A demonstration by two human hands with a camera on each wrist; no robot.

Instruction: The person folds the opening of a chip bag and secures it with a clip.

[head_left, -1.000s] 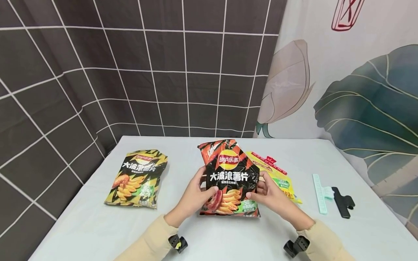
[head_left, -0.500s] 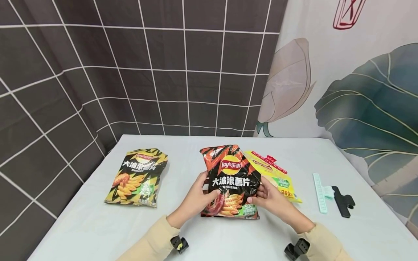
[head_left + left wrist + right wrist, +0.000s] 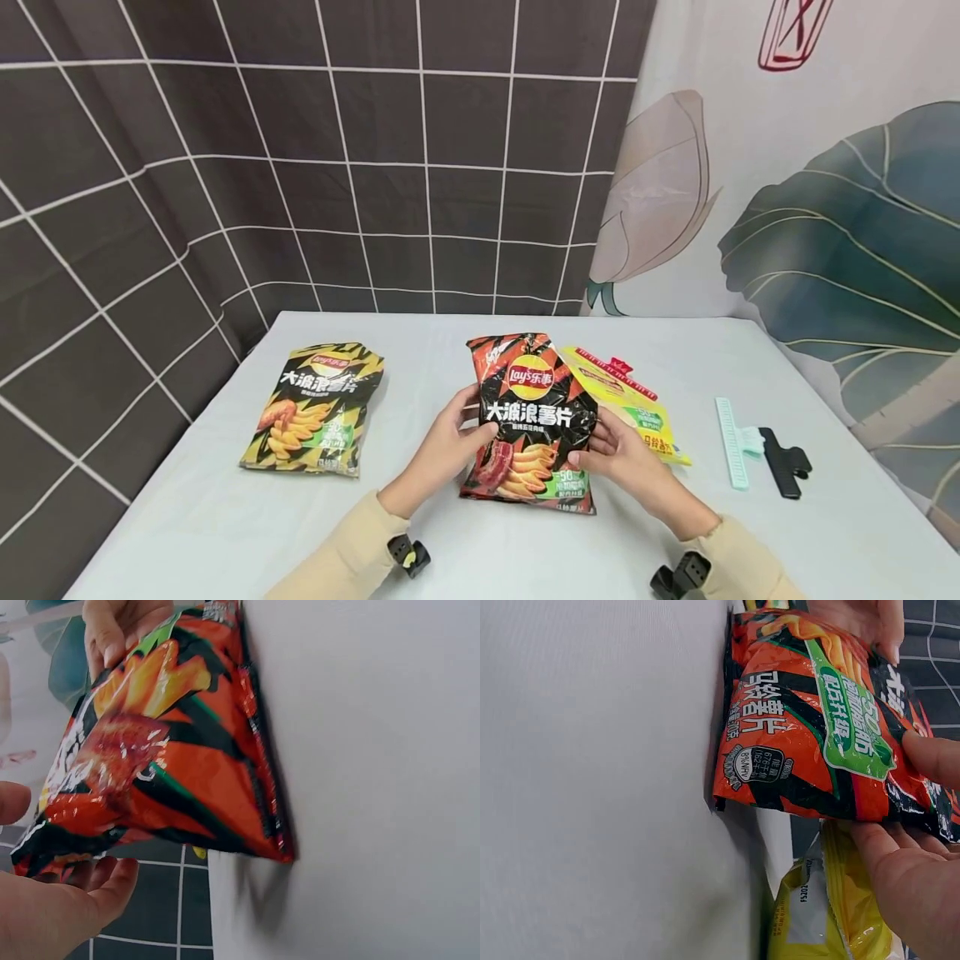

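A red and black bag of potato chips (image 3: pixel 534 425) is held between both hands at the middle of the table, leaning back with its lower edge by the tabletop. My left hand (image 3: pixel 444 450) grips its left side, thumb on the front and fingers behind. On the right side, my right hand (image 3: pixel 626 457) pinches the bag the same way. In the left wrist view the red bag (image 3: pixel 180 750) shows its bottom seam close to the white surface. The right wrist view has the thumb on the bag's printed front (image 3: pixel 802 727) and fingers beneath it.
A yellow chip bag (image 3: pixel 651 417) with a red clip (image 3: pixel 618 372) across its top lies behind my right hand. A black and yellow chip bag (image 3: pixel 318 408) lies at the left. Toward the right edge are a light teal clip (image 3: pixel 733 446) and a black clip (image 3: pixel 783 462).
The red bag's top has lowered and shifted slightly right, and its lower edge has come a little nearer. Both hands keep their hold. The other bags and clips stay put.
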